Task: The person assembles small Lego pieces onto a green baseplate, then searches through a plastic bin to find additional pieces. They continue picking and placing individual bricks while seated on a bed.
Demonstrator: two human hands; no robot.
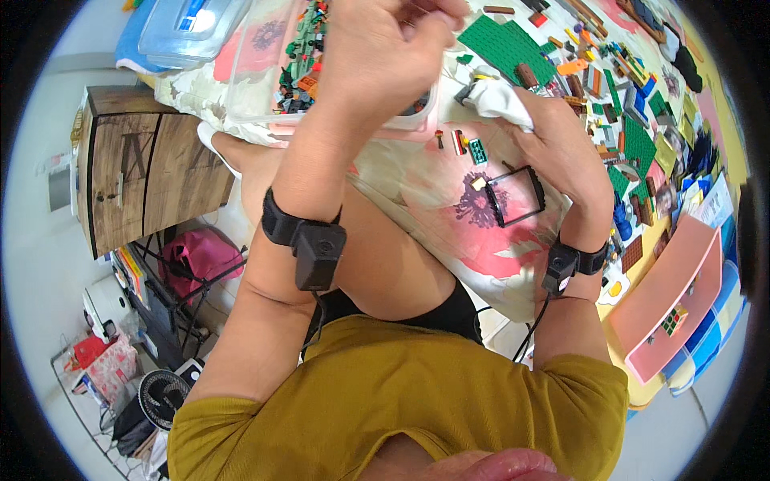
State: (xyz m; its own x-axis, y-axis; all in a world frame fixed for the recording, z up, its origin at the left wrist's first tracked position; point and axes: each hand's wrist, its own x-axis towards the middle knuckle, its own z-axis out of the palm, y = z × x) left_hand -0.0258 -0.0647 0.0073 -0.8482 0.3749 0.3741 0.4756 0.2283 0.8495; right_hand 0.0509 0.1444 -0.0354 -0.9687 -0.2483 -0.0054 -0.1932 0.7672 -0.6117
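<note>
My left hand is raised over the clear plastic bin of loose toy bricks. Its fingers are curled together, and what lies in them, if anything, is hidden. Farther right, my right hand is closed around a crumpled white cloth, low over the flowered bedspread. A small grey piece shows at the cloth's left end. Close to this hand lie a black rectangular frame, a dark green brick piece, a red and white brick piece and a small minifigure-like part.
Green baseplates and many scattered bricks cover the far right. An open pink box holding a puzzle cube stands at the right. At the far left are a clear lid and a wooden cabinet. Each wrist wears a strapped black camera.
</note>
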